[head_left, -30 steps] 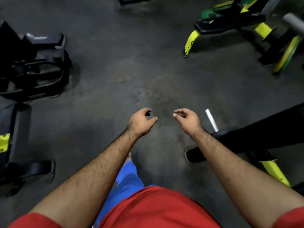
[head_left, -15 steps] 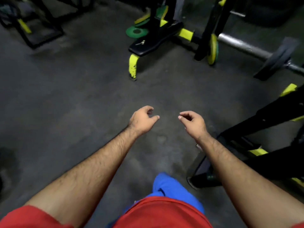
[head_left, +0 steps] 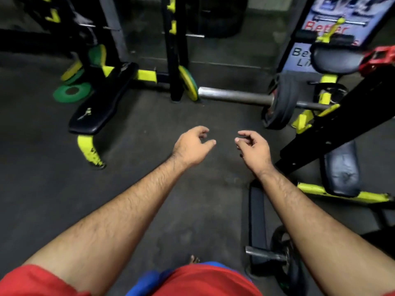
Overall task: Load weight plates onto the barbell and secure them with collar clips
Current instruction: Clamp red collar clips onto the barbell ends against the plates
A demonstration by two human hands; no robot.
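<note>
Left hand (head_left: 192, 146) and right hand (head_left: 255, 149): both held out over the floor (head_left: 149, 189), fingers loosely curled, holding nothing, thumbs pointing toward each other with a gap between.

Step in hand, by judgement: approach. No plate or collar is gripped; loading has not begun from this position.

Task items: the barbell (head_left: 235, 96) lies low across the far side, ahead of the hands, its bare steel sleeve running left to right. 1 dark plate (head_left: 282, 101) sits on it at the right; a yellow-green plate (head_left: 188, 82) stands at the sleeve's left end, against a black upright (head_left: 176, 60). Loose green and yellow plates (head_left: 71, 91) lie far left by a black bench pad (head_left: 102, 99). A red item (head_left: 378, 58) at far right may be a collar clip; too blurred to confirm.

Next move calls for: closing on the loose plates and a 2-handed grip on 1 rim.

Obstructions: the bench pad and its yellow leg (head_left: 89, 153) stand between the hands and the loose plates. A black slanted frame (head_left: 342, 129) crowds the right side. A second loaded bar end (head_left: 265, 254) lies near right, by the feet.
</note>
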